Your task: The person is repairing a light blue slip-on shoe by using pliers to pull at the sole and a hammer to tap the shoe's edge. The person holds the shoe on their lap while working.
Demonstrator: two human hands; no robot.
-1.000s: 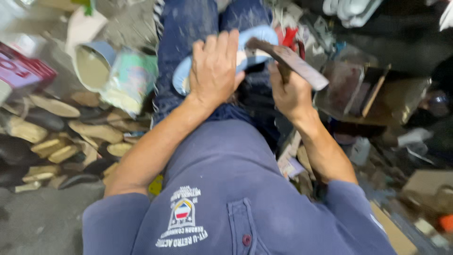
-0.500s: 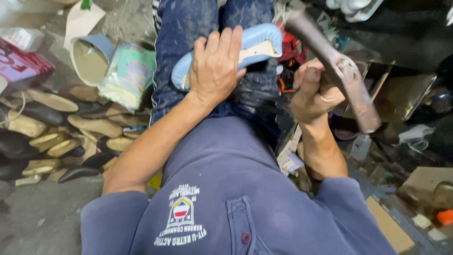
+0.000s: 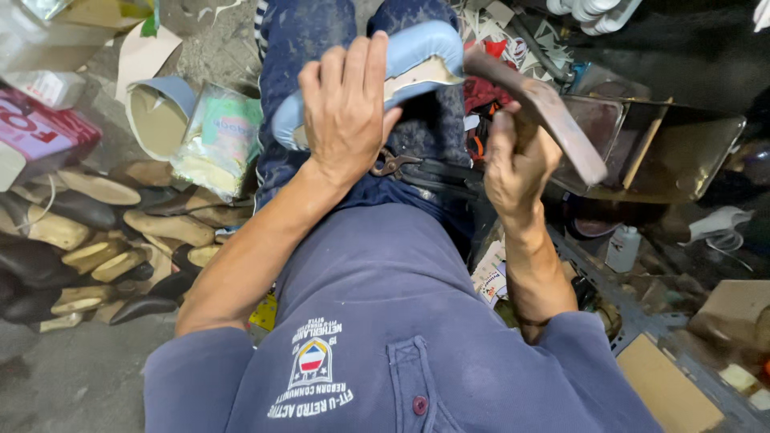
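Left hand (image 3: 346,112) presses blue shoe (image 3: 417,50) | right hand (image 3: 513,164) grips hammer (image 3: 539,108)

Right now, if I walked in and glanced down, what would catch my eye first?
In the middle, the left hand presses a light blue shoe down on the person's lap, while the right hand grips a worn hammer whose head meets the shoe's edge. On the floor at left lies a heap of shoe soles, tan and black.
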